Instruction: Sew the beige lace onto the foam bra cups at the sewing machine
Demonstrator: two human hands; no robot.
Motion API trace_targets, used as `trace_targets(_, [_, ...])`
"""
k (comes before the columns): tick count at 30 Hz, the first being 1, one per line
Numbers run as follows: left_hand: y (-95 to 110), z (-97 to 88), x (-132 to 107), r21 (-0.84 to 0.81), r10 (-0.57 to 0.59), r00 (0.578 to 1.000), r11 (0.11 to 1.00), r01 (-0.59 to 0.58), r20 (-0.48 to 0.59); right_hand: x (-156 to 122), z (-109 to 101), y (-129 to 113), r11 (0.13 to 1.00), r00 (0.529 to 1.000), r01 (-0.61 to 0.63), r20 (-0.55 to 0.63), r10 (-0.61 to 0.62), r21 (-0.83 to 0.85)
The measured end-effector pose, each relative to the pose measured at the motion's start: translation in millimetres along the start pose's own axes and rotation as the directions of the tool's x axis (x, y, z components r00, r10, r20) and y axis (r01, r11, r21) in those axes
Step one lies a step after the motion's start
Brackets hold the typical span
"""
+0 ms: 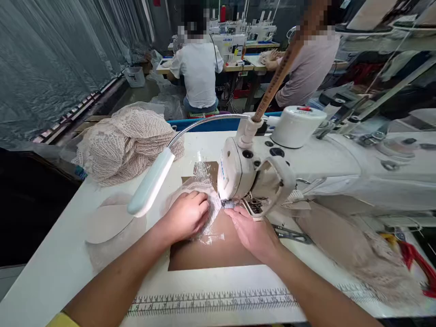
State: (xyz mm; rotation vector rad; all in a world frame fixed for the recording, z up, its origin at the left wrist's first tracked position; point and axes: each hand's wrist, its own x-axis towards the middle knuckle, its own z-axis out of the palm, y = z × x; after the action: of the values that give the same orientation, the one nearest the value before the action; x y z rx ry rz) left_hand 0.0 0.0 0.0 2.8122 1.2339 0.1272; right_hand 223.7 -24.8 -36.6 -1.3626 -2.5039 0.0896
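My left hand [186, 215] lies with fingers curled on a piece of pale lace fabric [204, 187], pressing it flat just left of the presser foot [228, 204]. My right hand [252, 231] rests flat beside the foot, its fingers stretched toward the needle and touching the lace edge. Both hands sit under the head of a white sewing machine [259, 172] on a brown plate [211, 254] set into the white table [68, 254].
A heap of lace pieces [126, 143] lies at the far left. A gooseneck lamp [151, 181] hangs over the left hand. Scissors [289, 234] and beige fabric [340, 236] lie at right. A ruler strip [211, 302] marks the near edge. Two people sit at machines behind.
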Motion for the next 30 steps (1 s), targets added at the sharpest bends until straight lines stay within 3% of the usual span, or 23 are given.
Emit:
trace_targets(8, [19.0, 5.0, -3.8, -0.061, -0.01, 1.0, 0.998, 0.009, -0.01, -2.3, -3.8, -2.2, 1.0, 0.998, -0.02, -0.059, 0.019, -0.014])
trace_targets(15, [16.4, -0.2, -8.0, -0.256, 0.049, 0.999, 0.965, -0.05, -0.011, -2.0, -6.4, -2.9, 1.0, 0.999, -0.013, -0.044, 0.013, 0.007])
trace_targets(22, [23.0, 2.5, -7.5, -0.325, 0.041, 0.999, 0.945, -0.046, -0.023, -4.4, -8.8, -5.9, 1.0, 0.997, 0.025, -0.072, -0.024, 0.012])
trace_targets(30, [26.0, 6.1, -3.7, -0.21, 0.068, 0.997, 0.975, -0.074, -0.034, -3.1, -13.2, -11.3, 0.999, 0.999, 0.024, -0.047, -0.025, -0.025])
